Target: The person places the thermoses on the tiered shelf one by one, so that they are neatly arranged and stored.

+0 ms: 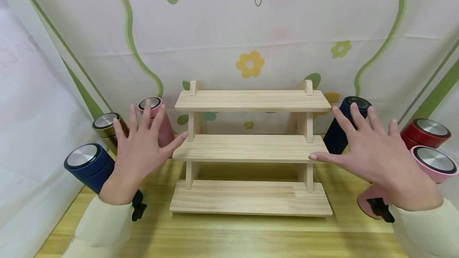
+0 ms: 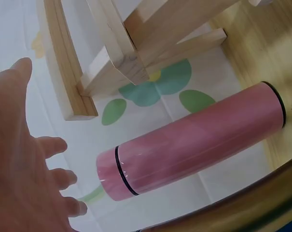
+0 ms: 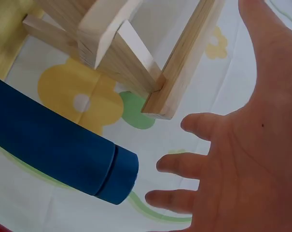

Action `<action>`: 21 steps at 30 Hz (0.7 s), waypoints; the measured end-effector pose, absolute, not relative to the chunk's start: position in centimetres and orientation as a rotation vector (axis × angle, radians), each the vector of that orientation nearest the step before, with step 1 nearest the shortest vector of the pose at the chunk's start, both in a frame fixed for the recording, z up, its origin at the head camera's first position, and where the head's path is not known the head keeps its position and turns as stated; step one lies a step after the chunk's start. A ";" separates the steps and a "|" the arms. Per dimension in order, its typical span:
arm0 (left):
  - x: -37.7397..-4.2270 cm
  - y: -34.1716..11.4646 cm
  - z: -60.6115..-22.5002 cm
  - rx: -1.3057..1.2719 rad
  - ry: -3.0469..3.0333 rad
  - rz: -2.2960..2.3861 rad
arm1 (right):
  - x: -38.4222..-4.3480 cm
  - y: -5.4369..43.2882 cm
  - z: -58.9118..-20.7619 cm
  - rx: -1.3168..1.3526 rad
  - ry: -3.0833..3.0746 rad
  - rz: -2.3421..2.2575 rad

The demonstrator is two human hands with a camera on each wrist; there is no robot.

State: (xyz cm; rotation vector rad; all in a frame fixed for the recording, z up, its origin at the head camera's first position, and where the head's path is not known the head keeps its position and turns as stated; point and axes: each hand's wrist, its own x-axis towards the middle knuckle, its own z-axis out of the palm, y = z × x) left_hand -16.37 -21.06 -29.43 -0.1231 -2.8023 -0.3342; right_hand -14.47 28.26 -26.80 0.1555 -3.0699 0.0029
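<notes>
A three-tier wooden display stand (image 1: 251,148) is set between the two hands, its three shelves bare. My left hand (image 1: 140,146) is held out flat with fingers spread, holding nothing. It overlaps a pink thermos flask (image 1: 166,130) in the head view; the left wrist view has this flask (image 2: 199,140) beyond the fingertips. Spread the same way, my right hand (image 1: 376,156) holds nothing either. Nearest to it is a dark blue flask (image 1: 335,134) beside the stand. In the right wrist view, that flask's lid (image 3: 121,176) lies just past the fingertips.
Left of the stand there is also a gold flask (image 1: 110,132) and another blue flask (image 1: 89,170), partly behind the left hand. On the far right, a red flask (image 1: 408,140) is beside a pink one (image 1: 435,174). A patterned white cloth (image 1: 208,31) hangs behind the wooden table (image 1: 233,238).
</notes>
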 end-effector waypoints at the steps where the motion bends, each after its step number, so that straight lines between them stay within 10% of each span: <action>1: -16.1 -21.1 -29.4 -0.130 -2.791 -0.343 | -14.4 28.3 -26.9 0.166 -3.067 -0.001; 21: -10.5 -22.2 -29.3 -0.203 -1.813 -0.542 | -13.4 29.7 -33.8 0.273 -2.846 0.530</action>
